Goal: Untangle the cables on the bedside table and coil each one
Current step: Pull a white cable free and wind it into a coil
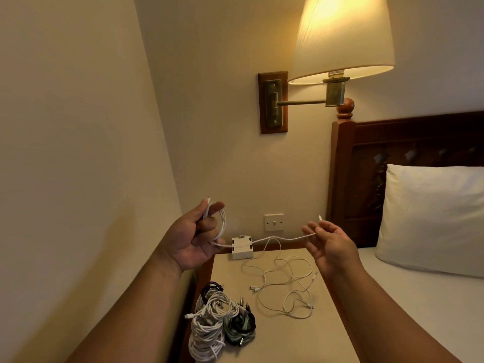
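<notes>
Two hands hold one white cable [277, 239] in the air above the far end of the bedside table [288, 336], in the middle of the frame. At centre left, the left hand [195, 237] has its fingers curled round a few smooth round loops of it. Below, at the table's near left corner, lies a pile of coiled cables [217, 318], white ones ropy and thick, dark ones glossy with metal plugs. Further right a small white box [242, 248] with hard square edges sits at the table's back edge. The held cable sags just in front of it, so a careless pull might, I judge, drag the span across the box and shift it. Right of centre, thin white cables [285, 286] sprawl in a loose tangle on the matt pale tabletop. One strand rises toward the span, and I cannot tell whether they touch. If they do, winding could lift the tangle. The right hand [331, 246] pinches the cable just short of its small plug, the other fingers relaxed. Slack there could let the left hand's loops spring open. A soft white pillow [432, 218] lies at far right.
</notes>
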